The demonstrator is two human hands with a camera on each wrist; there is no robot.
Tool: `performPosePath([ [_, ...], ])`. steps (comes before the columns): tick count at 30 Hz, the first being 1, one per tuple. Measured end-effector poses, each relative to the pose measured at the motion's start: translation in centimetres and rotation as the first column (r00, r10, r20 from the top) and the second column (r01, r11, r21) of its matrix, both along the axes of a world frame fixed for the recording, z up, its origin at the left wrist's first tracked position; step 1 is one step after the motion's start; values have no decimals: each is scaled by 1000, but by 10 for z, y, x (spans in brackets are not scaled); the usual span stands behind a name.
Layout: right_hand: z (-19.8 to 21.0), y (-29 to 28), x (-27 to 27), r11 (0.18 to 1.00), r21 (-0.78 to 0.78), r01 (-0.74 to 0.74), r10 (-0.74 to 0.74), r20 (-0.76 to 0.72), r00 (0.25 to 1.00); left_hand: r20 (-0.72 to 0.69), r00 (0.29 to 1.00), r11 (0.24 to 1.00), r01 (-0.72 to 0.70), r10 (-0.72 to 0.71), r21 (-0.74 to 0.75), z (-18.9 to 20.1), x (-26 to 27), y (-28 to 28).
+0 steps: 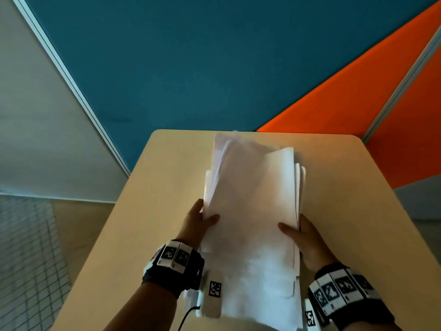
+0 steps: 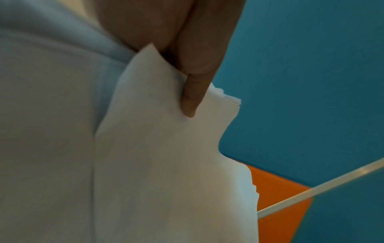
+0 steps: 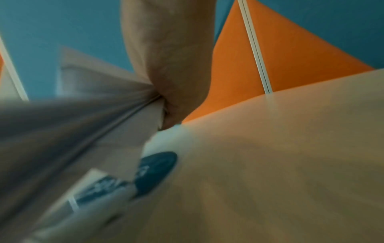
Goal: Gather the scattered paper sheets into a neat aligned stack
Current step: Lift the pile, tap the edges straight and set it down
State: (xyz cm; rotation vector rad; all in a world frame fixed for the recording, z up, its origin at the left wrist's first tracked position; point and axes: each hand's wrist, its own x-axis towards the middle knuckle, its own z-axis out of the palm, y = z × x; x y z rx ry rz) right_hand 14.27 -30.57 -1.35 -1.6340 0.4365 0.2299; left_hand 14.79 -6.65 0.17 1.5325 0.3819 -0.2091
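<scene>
Here two hands, left hand (image 1: 199, 223) and right hand (image 1: 307, 240), pinch one uneven paper stack (image 1: 253, 211) between thumb and fingers (image 2: 192, 98).

No words or numbers can be read anywhere — only black-and-white square code markers on the wristbands (image 1: 175, 255), and a blurred, illegible dark print on a white tag (image 3: 145, 174).
</scene>
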Motion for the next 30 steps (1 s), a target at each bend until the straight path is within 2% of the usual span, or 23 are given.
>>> performPosePath([
  [3,27,-4,-10,999,30,-20,16,136,991,95,995,998,36,-32,-43,30,-12,-2],
  [7,67,-2,-31,996,-80,-23,49,336,941,194,980,999,45,-39,-27,66,-29,-5],
  [12,110,0,-76,981,-193,8,74,415,907,356,934,999,-18,5,33,96,-68,-4],
  [15,122,2,-97,975,-224,14,93,460,883,412,910,999,-39,39,-8,103,-93,0],
  [18,126,5,-114,969,-248,17,108,483,869,414,909,999,-43,46,-17,105,-111,3],
  [25,105,20,-156,988,-157,9,47,349,936,269,963,996,-35,13,77,89,-148,-1],
  [30,126,18,-167,986,-149,78,-10,411,912,303,953,991,-36,-5,131,115,-147,-3],
])
